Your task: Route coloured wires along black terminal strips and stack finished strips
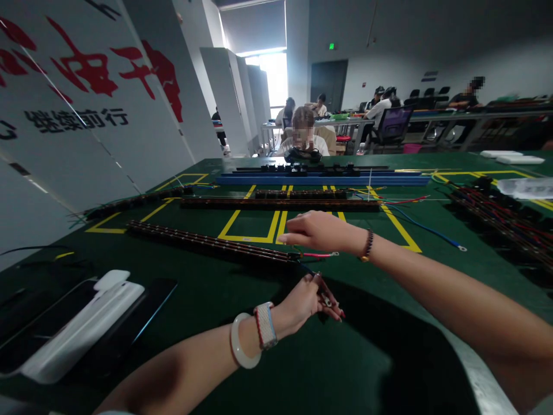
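Observation:
A long dark rail assembly (pixel 216 244) with several parallel copper-coloured strips lies slanted on the green table, its wired end near both hands. My left hand (pixel 305 300), palm partly turned up, is closed around a dark blue wire; a metal ring terminal (pixel 327 301) shows between its fingers. Just beyond that end, my right hand (pixel 317 230) hovers with bent fingers drawn together; whatever they pinch, if anything, is hidden. A red wire (pixel 315 255) with a ring terminal sticks out to the right, between the two hands. Partly under my right hand, a short green-yellow wire is visible.
Farther back lie more rails (pixel 276 204) and a blue tray (pixel 319 180). Wired assemblies (pixel 510 219) crowd the right side; a blue wire (pixel 432 229) trails across the table. Phones and a white case (pixel 86 334) sit front left. A person (pixel 305 135) sits opposite.

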`<control>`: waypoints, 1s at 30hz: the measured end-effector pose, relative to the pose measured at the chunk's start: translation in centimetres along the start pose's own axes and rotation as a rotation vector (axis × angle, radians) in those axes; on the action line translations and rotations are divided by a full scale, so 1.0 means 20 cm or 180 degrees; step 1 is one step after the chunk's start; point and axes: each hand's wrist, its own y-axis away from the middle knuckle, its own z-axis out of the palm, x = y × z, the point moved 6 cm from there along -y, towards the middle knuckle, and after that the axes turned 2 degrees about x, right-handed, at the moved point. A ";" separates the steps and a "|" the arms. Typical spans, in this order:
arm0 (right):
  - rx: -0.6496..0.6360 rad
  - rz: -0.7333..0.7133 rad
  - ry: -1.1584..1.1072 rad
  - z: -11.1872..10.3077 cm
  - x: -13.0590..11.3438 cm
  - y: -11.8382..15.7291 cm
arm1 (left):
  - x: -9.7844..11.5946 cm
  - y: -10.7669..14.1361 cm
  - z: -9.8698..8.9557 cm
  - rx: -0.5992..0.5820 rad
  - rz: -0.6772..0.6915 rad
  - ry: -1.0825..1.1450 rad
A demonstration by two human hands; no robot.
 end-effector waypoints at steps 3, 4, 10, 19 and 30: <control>0.0615 0.0816 -0.1135 0.03 0.22 0.22 | 0.01 0.01 0.01 -0.0001 -0.0076 -0.0063; 0.0780 0.1129 -0.1318 0.08 0.29 0.30 | 0.02 0.02 0.01 -0.0012 -0.0105 -0.0064; 0.0236 0.1561 -0.1811 0.47 0.45 0.51 | 0.04 0.03 0.02 0.0084 -0.0285 -0.0206; 0.0105 0.1787 -0.2025 0.51 0.45 0.50 | 0.08 0.06 -0.10 0.0047 -0.0873 -0.1696; 0.0032 0.1751 -0.2016 0.50 0.44 0.50 | 0.22 0.11 -0.16 -0.0321 -0.1197 -0.3757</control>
